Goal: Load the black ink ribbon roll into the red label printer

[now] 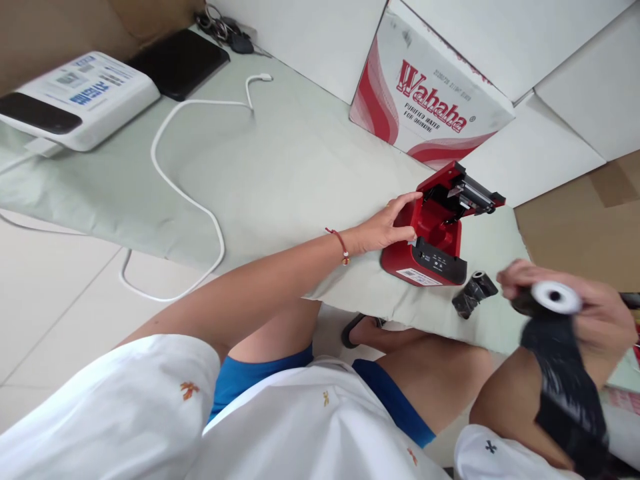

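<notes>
A small red printer (436,235) with its lid flipped open sits on the pale green cloth (280,167). My left hand (387,223) rests against the printer's left side, fingers curled round its edge. My right hand (575,310), at the right of the view, grips a white-cored roll (555,297) from which a black wrapper or film (567,380) hangs down over my wrist. A small black roll (474,293) lies on the cloth just right of the printer, between it and my right hand.
A white and red "Wahaha" carton (430,93) stands behind the printer. A white device (80,97), a black flat case (180,61) and a looping white cable (190,193) lie at the left. White floor tiles (55,287) lie beside my knees.
</notes>
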`<state>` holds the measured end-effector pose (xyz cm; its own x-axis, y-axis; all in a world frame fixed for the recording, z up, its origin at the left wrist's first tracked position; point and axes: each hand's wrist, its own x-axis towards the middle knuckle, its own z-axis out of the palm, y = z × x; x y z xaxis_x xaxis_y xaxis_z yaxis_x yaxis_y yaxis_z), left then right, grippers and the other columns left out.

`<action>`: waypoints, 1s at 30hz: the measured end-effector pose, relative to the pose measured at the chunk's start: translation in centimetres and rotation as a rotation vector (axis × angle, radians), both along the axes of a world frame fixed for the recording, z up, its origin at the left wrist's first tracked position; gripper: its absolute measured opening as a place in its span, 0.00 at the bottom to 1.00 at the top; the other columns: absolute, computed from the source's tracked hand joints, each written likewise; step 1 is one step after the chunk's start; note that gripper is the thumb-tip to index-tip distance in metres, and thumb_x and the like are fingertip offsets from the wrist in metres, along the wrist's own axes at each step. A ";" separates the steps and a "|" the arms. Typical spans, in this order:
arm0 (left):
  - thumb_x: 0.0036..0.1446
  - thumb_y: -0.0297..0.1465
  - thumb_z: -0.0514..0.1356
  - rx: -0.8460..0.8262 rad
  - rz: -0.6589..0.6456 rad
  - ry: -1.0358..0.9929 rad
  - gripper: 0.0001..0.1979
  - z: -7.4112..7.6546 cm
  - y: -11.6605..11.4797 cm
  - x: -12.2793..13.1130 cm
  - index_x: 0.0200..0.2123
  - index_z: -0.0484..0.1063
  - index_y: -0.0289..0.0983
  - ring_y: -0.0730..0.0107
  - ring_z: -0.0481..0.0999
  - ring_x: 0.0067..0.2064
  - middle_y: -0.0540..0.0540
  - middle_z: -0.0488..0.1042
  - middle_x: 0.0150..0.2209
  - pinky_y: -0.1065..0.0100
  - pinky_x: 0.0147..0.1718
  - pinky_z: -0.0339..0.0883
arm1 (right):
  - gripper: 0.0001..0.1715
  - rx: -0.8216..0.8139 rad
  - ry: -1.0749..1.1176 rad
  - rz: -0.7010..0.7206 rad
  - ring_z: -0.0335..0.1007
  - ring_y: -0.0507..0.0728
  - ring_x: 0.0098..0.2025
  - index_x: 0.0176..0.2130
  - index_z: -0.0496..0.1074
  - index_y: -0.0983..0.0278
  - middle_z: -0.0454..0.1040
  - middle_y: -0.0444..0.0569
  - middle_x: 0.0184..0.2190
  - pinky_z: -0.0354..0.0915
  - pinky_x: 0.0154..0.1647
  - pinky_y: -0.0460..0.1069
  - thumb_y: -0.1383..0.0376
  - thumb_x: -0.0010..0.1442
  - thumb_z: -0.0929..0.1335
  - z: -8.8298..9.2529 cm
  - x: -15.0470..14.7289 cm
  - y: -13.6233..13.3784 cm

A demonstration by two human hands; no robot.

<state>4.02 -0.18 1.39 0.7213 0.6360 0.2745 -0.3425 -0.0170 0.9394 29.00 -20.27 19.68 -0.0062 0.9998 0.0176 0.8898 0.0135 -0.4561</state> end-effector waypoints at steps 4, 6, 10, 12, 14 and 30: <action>0.55 0.39 0.69 -0.007 -0.010 -0.001 0.46 0.6 -0.3 -0.6 0.75 0.58 0.48 0.41 0.66 0.74 0.39 0.67 0.72 0.36 0.76 0.59 | 0.29 -0.182 0.046 -0.026 0.83 0.70 0.54 0.59 0.83 0.52 0.85 0.53 0.55 0.79 0.57 0.65 0.43 0.64 0.73 0.3 -3.9 5.3; 0.54 0.39 0.69 0.004 -0.001 -0.004 0.45 0.7 -0.3 -0.6 0.74 0.59 0.49 0.42 0.65 0.74 0.40 0.64 0.74 0.38 0.76 0.59 | 0.32 -0.149 -0.116 -0.063 0.81 0.70 0.56 0.61 0.81 0.57 0.85 0.55 0.56 0.76 0.62 0.66 0.47 0.65 0.71 -0.6 -5.5 8.0; 0.54 0.40 0.68 0.037 0.026 0.012 0.47 0.2 0.0 0.1 0.75 0.58 0.45 0.42 0.62 0.77 0.37 0.60 0.76 0.39 0.78 0.56 | 0.27 -0.246 -0.403 -0.030 0.82 0.67 0.46 0.60 0.81 0.60 0.86 0.55 0.48 0.75 0.51 0.60 0.57 0.68 0.66 -2.9 -6.8 11.3; 0.52 0.39 0.69 0.036 0.047 0.015 0.48 -0.3 0.2 0.8 0.75 0.57 0.44 0.41 0.61 0.77 0.36 0.61 0.76 0.38 0.78 0.55 | 0.26 -0.288 -0.483 -0.007 0.81 0.67 0.44 0.60 0.81 0.60 0.86 0.56 0.47 0.73 0.46 0.58 0.60 0.68 0.65 -3.7 -6.6 12.2; 0.51 0.39 0.70 0.023 0.072 0.008 0.49 -0.9 0.3 1.4 0.75 0.58 0.46 0.42 0.63 0.75 0.38 0.62 0.75 0.38 0.78 0.55 | 0.25 -0.297 -0.539 0.016 0.81 0.67 0.44 0.59 0.81 0.60 0.86 0.56 0.47 0.72 0.45 0.58 0.60 0.68 0.66 -4.4 -6.3 12.8; 0.52 0.41 0.69 0.128 0.110 0.042 0.47 -0.4 0.2 1.1 0.74 0.59 0.42 0.39 0.62 0.77 0.35 0.64 0.73 0.39 0.79 0.51 | 0.26 -0.052 -0.230 0.013 0.81 0.68 0.60 0.62 0.81 0.55 0.82 0.52 0.63 0.75 0.65 0.65 0.50 0.72 0.68 -4.3 -7.9 10.2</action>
<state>5.11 0.06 1.03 0.6616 0.6737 0.3292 -0.2924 -0.1725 0.9406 21.11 -10.04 15.38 -0.0165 0.9992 -0.0375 0.9704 0.0070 -0.2415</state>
